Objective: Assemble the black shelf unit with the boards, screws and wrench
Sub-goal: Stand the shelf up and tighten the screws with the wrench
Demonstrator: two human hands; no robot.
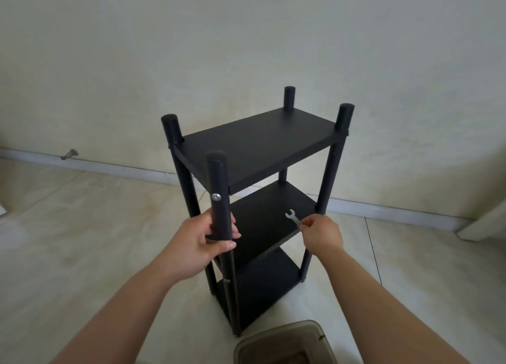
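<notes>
The black shelf unit (257, 144) stands upright on the tiled floor with three boards between four round posts. My left hand (204, 239) is wrapped around the near left post (217, 182), just below a silver screw head (216, 197). Another screw (226, 281) shows lower on that post. My right hand (321, 233) pinches a small silver wrench (292, 217), its open jaw pointing up in front of the middle board (271, 213).
A translucent brownish plastic container (284, 344) sits on the floor right in front of the shelf's foot. The wall and its baseboard (109, 166) run close behind the unit. A small metal door stop (69, 154) sticks out at the left baseboard.
</notes>
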